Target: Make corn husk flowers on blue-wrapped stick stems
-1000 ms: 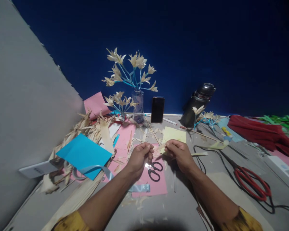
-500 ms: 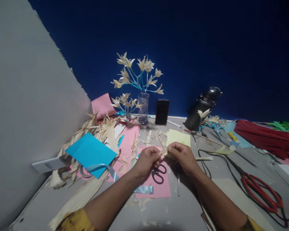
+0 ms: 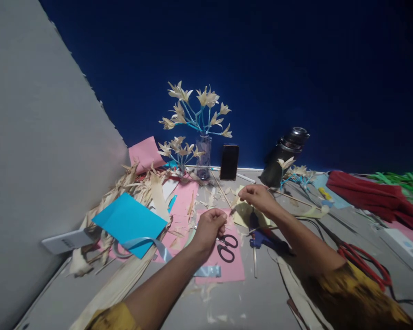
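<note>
My left hand is curled in a fist just above small black scissors that lie on a pink paper sheet. It pinches a thin pale husk strip at the thumb. My right hand is stretched farther forward, fingers pinched together over a pale yellow paper; what it holds is too small to tell. A blue glue gun lies beside my right forearm.
A glass vase of husk flowers, a dark phone and a black flask stand at the blue back wall. Husk scraps and blue paper lie left, by a grey wall. Red scissors and red cloth lie right.
My hands have parted: the right hand moved forward and up over the yellow paper while the left stayed near the scissors. The glue gun is now uncovered.
</note>
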`<state>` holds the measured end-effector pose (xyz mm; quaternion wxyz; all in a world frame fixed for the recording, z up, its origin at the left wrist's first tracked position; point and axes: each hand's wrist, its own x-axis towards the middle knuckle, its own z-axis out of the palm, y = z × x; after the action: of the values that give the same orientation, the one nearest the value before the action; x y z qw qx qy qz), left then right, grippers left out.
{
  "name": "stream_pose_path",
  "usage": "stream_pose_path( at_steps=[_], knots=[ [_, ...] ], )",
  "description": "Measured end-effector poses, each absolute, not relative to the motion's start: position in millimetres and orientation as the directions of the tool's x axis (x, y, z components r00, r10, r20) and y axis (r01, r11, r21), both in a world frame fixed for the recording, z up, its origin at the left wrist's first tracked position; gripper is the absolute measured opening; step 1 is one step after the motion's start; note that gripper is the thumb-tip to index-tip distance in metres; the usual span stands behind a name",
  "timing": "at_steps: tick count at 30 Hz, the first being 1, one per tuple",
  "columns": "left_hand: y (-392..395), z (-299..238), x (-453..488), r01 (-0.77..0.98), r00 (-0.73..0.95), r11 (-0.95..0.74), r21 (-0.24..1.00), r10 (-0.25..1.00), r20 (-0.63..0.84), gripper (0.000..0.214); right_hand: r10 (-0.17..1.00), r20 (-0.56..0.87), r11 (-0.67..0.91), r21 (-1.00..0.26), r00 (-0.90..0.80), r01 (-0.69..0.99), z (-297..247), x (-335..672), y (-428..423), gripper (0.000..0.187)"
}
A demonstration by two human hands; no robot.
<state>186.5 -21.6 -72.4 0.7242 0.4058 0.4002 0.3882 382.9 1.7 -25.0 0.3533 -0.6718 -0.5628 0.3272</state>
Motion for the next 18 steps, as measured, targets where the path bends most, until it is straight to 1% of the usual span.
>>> stream_pose_path(
  at_steps=[5, 13, 15, 18],
  knots=[
    [-20, -70, 183, -0.255, 0.375, 0.384, 0.888, 0.885, -0.275, 0.019, 0.977, -0.012, -0.144, -0.775, 0.213, 0.615, -31, 400, 41, 0.018],
    [-16, -71, 182, -0.259, 0.377, 0.388, 0.885, 0.884, -0.277, 0.02, 0.969, -0.054, -0.215, -0.672, 0.243, 0.708, -33, 404, 62, 0.025],
    [-15, -73, 182, -0.258, 0.379, 0.382, 0.887, 0.885, -0.271, 0.02, 0.963, -0.035, -0.228, -0.635, 0.267, 0.738, -26, 407, 59, 0.026],
    [-15, -77, 182, -0.259, 0.369, 0.36, 0.896, 0.895, -0.253, 0.021, 0.958, 0.026, -0.215, -0.595, 0.286, 0.774, -10, 412, 44, 0.021]
  ],
)
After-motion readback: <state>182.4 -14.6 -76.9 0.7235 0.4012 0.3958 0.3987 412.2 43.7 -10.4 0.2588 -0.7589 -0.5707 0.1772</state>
